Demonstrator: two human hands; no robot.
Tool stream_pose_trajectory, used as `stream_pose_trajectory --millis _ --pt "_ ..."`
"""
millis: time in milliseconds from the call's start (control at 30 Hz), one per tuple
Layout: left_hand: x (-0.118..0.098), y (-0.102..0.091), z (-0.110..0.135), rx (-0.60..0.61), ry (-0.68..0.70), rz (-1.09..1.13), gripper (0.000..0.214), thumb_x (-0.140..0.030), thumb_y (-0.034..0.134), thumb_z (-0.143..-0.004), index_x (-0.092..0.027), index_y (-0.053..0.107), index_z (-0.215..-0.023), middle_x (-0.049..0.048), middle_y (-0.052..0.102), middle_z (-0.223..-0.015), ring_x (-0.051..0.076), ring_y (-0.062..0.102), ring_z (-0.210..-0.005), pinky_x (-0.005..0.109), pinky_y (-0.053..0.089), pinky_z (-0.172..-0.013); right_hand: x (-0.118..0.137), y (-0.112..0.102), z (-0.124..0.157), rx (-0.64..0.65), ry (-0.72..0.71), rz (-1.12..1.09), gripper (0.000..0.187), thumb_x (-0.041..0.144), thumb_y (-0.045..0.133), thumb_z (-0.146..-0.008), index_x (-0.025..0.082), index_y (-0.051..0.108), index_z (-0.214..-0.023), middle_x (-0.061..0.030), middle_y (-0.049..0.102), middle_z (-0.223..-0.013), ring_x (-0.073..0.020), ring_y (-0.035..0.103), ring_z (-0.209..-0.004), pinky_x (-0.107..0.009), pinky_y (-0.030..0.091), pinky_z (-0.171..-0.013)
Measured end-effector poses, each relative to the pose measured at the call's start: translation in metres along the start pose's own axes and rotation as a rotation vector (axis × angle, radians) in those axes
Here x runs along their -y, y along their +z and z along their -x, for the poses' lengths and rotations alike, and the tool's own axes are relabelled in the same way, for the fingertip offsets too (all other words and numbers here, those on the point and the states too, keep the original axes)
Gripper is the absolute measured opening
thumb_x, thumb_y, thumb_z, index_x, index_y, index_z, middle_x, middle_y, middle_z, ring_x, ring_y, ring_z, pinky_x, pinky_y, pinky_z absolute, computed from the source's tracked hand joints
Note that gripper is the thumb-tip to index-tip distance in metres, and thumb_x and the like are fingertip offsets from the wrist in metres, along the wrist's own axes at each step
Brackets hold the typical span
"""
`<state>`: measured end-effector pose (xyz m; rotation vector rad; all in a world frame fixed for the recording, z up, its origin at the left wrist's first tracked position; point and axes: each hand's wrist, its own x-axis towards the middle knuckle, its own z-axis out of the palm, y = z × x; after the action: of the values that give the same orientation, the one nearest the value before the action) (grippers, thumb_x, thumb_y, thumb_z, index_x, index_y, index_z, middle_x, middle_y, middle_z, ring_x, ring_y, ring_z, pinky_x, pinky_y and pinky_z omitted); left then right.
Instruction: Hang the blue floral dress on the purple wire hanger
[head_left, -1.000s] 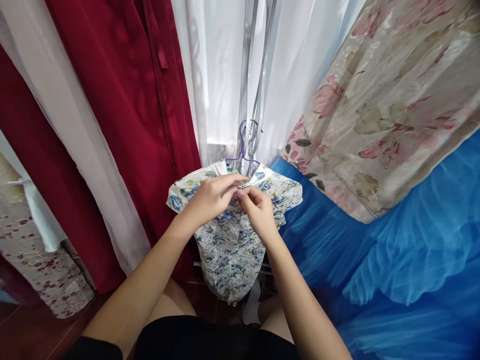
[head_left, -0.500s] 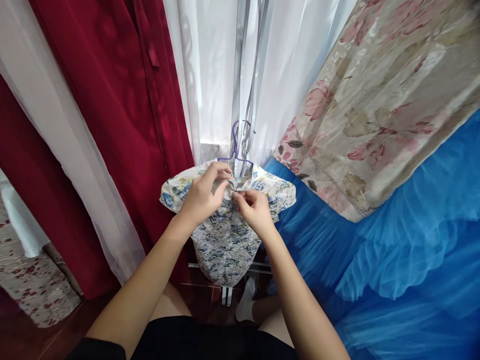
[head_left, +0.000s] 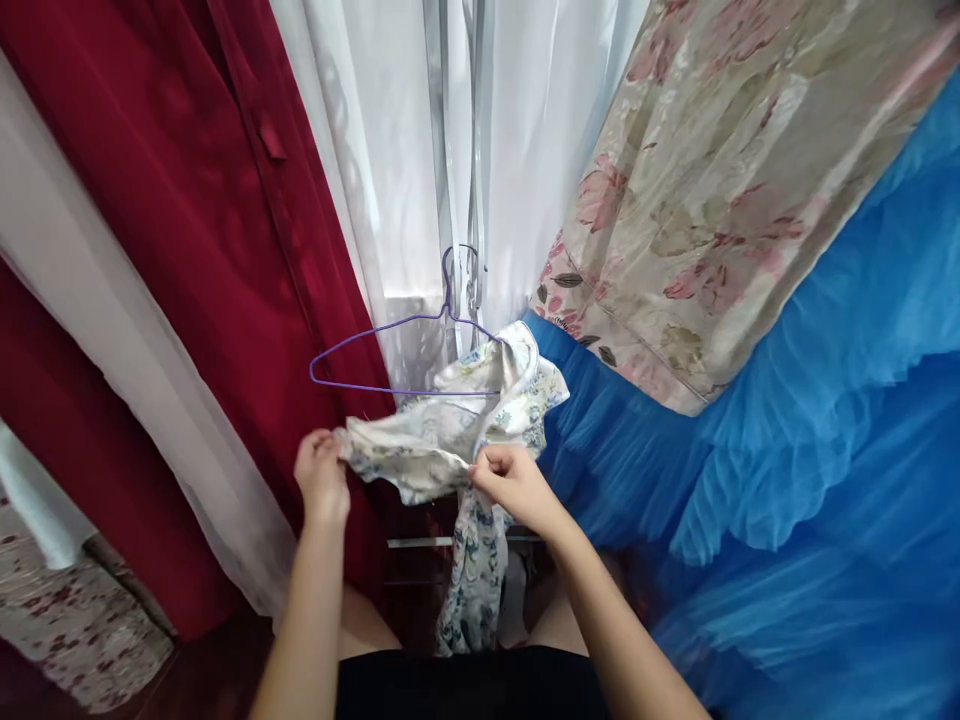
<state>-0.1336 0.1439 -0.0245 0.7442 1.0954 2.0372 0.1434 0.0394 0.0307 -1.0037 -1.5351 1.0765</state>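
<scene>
A white shirt with a blue and yellow floral print (head_left: 420,430) hangs half off a purple wire hanger (head_left: 360,389). Its right shoulder still rests over the hanger's right arm, while the hanger's left side is bare. My left hand (head_left: 322,475) pinches the end of the shirt's left part and stretches it out to the left. With thumb and fingers closed, my right hand (head_left: 510,482) grips the shirt's front edge near the middle. Below it the rest of the shirt dangles, bunched and narrow. The hanger's hook is up against a metal stand (head_left: 454,130).
Red curtain-like cloth (head_left: 225,200) hangs on the left beside white fabric. Behind the hanger is a sheer white cloth (head_left: 375,120). To the right hang a cream floral fabric (head_left: 675,220) and ruffled blue tulle (head_left: 787,480). A horizontal bar (head_left: 420,543) runs low near my legs.
The shirt's left shoulder has come off the hanger. My left hand has moved left and down, drawing the fabric out; my right hand has dropped lower, gripping the front edge.
</scene>
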Motion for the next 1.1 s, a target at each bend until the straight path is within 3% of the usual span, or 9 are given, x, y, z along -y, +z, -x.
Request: stream_pose_trajectory --millis 167,267,400,500,633,700,833,933,1100 --pt "0.046 -0.023 0.112 0.125 -0.341 0.149 0.044 -0.027 0.088 -0.059 -0.019 0.052 -0.082 0.0026 0.069 -0.093 0.016 0.067 -0.075 0.024 0.051 -0.066 -0.073 0.019 0.068 -0.369 0.106 -0.286 0.037 0.041 0.054 -0.089 0.022 0.044 -0.058 0.0065 0.04 -0.045 -0.0092 0.031 -0.045 -0.026 0.024 -0.05" --pt "0.036 -0.004 0.148 0.398 -0.433 0.218 0.04 -0.024 0.087 -0.066 -0.018 0.048 -0.076 0.0004 0.065 -0.085 0.015 0.066 -0.072 0.026 0.051 -0.07 -0.101 0.015 0.11 -0.251 0.257 -0.243 0.04 0.043 0.056 -0.089 0.021 0.046 -0.057 0.0054 0.042 -0.046 -0.0095 0.032 -0.045 -0.026 0.024 -0.051" --pt "0.001 0.034 0.182 0.738 -0.269 0.189 0.022 -0.021 0.075 -0.083 -0.018 0.054 -0.079 0.0012 0.061 -0.085 0.014 0.064 -0.078 0.024 0.048 -0.07 -0.087 -0.005 0.13 -0.087 0.348 -0.031 0.02 0.035 0.073 -0.079 0.017 0.068 -0.086 -0.0021 0.066 -0.074 -0.0177 0.058 -0.069 -0.029 0.042 -0.067" --pt "-0.022 0.053 0.208 0.954 -0.072 -0.008 0.013 -0.019 0.067 -0.09 -0.018 0.06 -0.079 0.0045 0.064 -0.086 0.018 0.066 -0.088 0.027 0.049 -0.077 -0.058 -0.009 0.132 -0.024 0.294 0.037 0.063 0.032 0.087 -0.065 0.02 0.065 -0.123 -0.0083 0.069 -0.117 -0.0285 0.061 -0.108 -0.037 0.046 -0.092" --pt "-0.034 0.058 0.222 1.125 0.013 -0.237 0.018 -0.022 0.06 -0.095 -0.017 0.066 -0.079 0.007 0.068 -0.09 0.02 0.067 -0.09 0.029 0.05 -0.081 -0.039 0.001 0.141 0.049 0.395 -0.073 0.046 0.048 0.076 -0.081 0.016 0.069 -0.113 -0.0101 0.071 -0.11 -0.0308 0.062 -0.105 -0.039 0.049 -0.089" --pt "-0.036 0.054 0.22 1.154 -0.096 -0.272 0.014 -0.031 0.061 -0.096 -0.018 0.068 -0.092 0.0075 0.069 -0.096 0.02 0.067 -0.089 0.028 0.05 -0.079 -0.039 0.003 0.145 -0.003 0.422 -0.177 0.044 0.055 0.072 -0.083 0.014 0.071 -0.1 -0.0088 0.072 -0.095 -0.0268 0.064 -0.091 -0.035 0.049 -0.081" --pt "-0.032 0.04 0.226 1.365 -0.331 -0.372 0.048 -0.048 0.062 -0.093 -0.02 0.058 -0.132 0.0095 0.07 -0.116 0.025 0.065 -0.103 0.033 0.05 -0.089 -0.04 -0.011 0.149 -0.144 0.346 -0.379 0.047 0.059 0.071 -0.084 0.012 0.072 -0.087 -0.0055 0.068 -0.075 -0.0189 0.06 -0.07 -0.029 0.047 -0.068" --pt "-0.019 0.022 0.239 1.437 -0.385 -0.531 0.047 -0.047 0.07 -0.087 -0.022 0.065 -0.127 0.0061 0.072 -0.115 0.027 0.064 -0.109 0.034 0.048 -0.096 -0.036 -0.029 0.154 -0.35 0.343 -0.456 0.044 0.057 0.078 -0.078 0.014 0.072 -0.083 -0.0058 0.069 -0.072 -0.0198 0.061 -0.066 -0.029 0.048 -0.063" --pt "0.01 -0.019 0.229 1.333 -0.261 -0.901 0.027 -0.043 0.063 -0.089 -0.022 0.072 -0.102 0.0041 0.07 -0.1 0.025 0.062 -0.099 0.034 0.046 -0.089 -0.029 -0.047 0.174 -0.58 0.403 -0.409 0.047 0.047 0.092 -0.058 0.017 0.073 -0.089 -0.0073 0.074 -0.078 -0.0262 0.069 -0.07 -0.033 0.054 -0.064"
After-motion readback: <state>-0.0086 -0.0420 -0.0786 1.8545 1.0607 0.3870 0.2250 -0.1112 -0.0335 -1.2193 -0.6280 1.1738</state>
